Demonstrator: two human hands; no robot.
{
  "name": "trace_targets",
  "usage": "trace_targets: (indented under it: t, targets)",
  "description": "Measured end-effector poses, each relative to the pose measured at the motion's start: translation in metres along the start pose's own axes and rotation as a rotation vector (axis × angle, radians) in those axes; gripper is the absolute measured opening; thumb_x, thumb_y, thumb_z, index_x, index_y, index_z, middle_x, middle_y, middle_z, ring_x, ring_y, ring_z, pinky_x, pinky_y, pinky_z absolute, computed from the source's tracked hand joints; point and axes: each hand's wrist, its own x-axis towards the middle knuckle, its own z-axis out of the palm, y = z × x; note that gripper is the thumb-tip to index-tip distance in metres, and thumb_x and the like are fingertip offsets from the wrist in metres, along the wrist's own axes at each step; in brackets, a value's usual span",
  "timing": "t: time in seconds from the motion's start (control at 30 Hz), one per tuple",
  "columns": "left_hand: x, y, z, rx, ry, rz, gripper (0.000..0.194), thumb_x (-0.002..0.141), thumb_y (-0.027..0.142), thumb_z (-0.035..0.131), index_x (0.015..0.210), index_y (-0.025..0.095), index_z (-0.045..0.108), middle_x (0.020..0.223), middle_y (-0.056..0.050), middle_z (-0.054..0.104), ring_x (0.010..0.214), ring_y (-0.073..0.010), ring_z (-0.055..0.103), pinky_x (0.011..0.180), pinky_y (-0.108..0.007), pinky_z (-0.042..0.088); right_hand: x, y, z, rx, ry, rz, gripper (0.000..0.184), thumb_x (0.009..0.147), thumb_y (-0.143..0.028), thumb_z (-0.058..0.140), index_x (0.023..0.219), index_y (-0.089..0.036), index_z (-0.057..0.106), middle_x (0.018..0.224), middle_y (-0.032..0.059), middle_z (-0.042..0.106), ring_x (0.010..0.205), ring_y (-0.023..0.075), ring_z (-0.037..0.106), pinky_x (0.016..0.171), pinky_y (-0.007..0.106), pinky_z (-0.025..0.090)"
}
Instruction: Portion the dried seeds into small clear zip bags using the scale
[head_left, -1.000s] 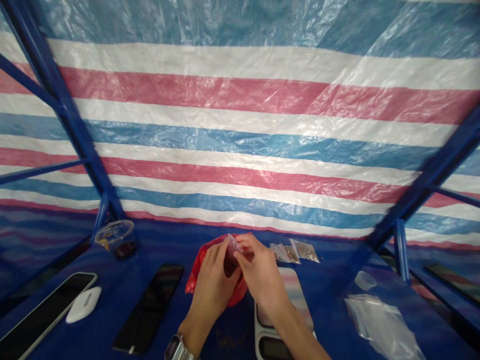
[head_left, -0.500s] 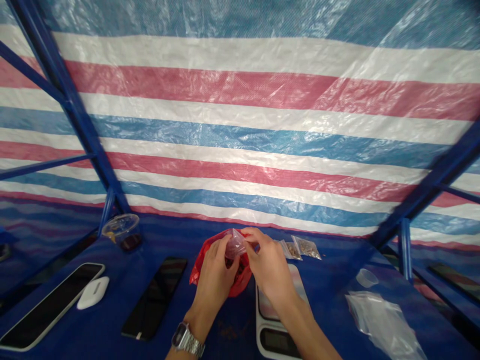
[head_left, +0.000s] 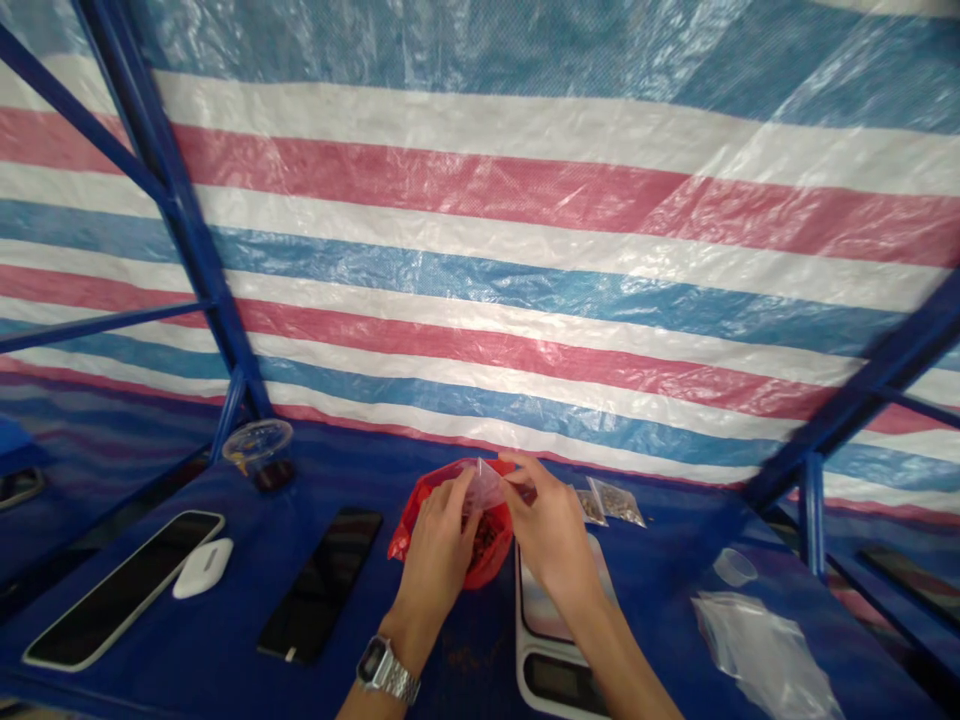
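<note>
Between both hands is a small clear plastic bag (head_left: 485, 487), held above an open red bag (head_left: 411, 528) with dark brown bits inside. My left hand (head_left: 441, 530), with a metal watch on its wrist, is closed on the clear bag's left side. The fingers of my right hand (head_left: 546, 520) pinch its right edge. Under my right forearm lies a digital scale (head_left: 534, 610), partly covered by the arm. Small filled clear packets (head_left: 616, 502) lie behind the scale.
At the left are a black phone (head_left: 321, 585), a white-edged phone (head_left: 124, 590), a white earbud case (head_left: 203, 568) and a plastic cup with dark liquid (head_left: 260, 455). Clear bags (head_left: 769, 650) and a small plastic cup (head_left: 735, 567) lie right. Blue metal bars (head_left: 187, 240) frame the striped sheet.
The view has shifted slightly, moving the table items a little to the right. Both hands keep hold of the clear plastic bag, which stays above the red bag.
</note>
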Motion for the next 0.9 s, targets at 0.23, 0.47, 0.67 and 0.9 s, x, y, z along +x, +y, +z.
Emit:
trace_targets:
  t: [0.23,0.47,0.67,0.9]
  targets:
    - [0.000,0.001,-0.012,0.052,-0.009,0.069,0.051,0.097,0.012,0.050,0.145,0.028,0.051,0.122,-0.008,0.068,0.118,-0.0271,0.062,0.103,-0.047,0.053,-0.011,0.016,0.001,0.033,0.014,-0.079,0.029,0.096,-0.029,0.053,0.115,-0.023,0.073,0.109,0.0082,0.078,0.096,0.0244,0.073,0.088,0.037,0.055]
    - [0.005,0.006,-0.025,0.067,-0.055,0.145,0.054,0.097,0.010,0.049,0.147,0.029,0.050,0.133,-0.007,0.065,0.126,-0.0269,0.055,0.109,-0.047,0.049,-0.027,0.021,-0.001,0.053,0.026,0.031,0.026,0.096,-0.030,0.053,0.114,-0.022,0.071,0.096,0.0058,0.078,0.081,0.0217,0.072,0.080,0.034,0.056]
    - [-0.003,0.031,-0.041,0.087,-0.011,0.261,0.052,0.100,0.019,0.054,0.149,0.034,0.047,0.143,-0.006,0.060,0.133,-0.0265,0.051,0.112,-0.046,0.046,-0.047,0.032,-0.018,0.106,0.080,0.132,0.036,0.095,-0.036,0.056,0.125,-0.020,0.066,0.091,0.0057,0.077,0.064,0.0184,0.068,0.060,0.028,0.053]
    - [-0.015,0.043,-0.044,0.116,0.068,0.345,0.047,0.098,0.023,0.060,0.143,0.034,0.054,0.138,-0.007,0.060,0.126,-0.0269,0.055,0.106,-0.042,0.049,-0.085,0.113,-0.130,-0.126,0.371,0.399,0.064,0.087,-0.046,0.056,0.142,-0.014,0.052,0.081,0.0064,0.074,0.069,0.0252,0.069,0.065,0.035,0.054]
